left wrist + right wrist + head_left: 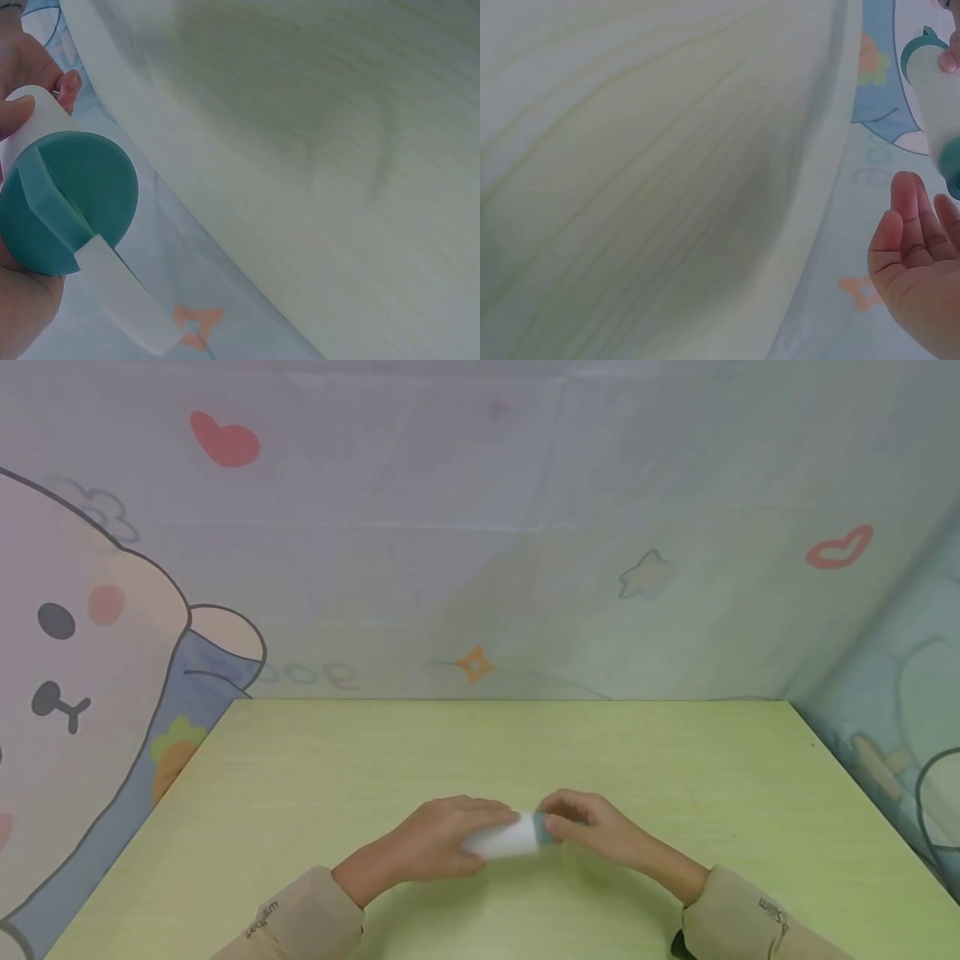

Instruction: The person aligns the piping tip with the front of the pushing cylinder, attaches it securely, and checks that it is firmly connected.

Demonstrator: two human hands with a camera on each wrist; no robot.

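In the head view, my left hand (442, 839) grips a white bottle (510, 837) with teal ends, fingers over the top and thumb below. It is held sideways above the table, slightly blurred. One round teal end (90, 187) faces the left wrist camera, with a raised teal bar running into a white strip (127, 296). My right hand (600, 827) is at the other teal end (543, 829), its fingers loosely bent; whether it touches is hard to tell. From the right wrist, that hand (922, 277) appears relaxed, just below the teal end (950, 165).
A pale yellow-green table (337, 752) lies under both hands. Behind it hangs a printed cloth (450, 527) with hearts, stars and a cartoon bear (97, 543). A dark cable (921, 802) loops at the right edge.
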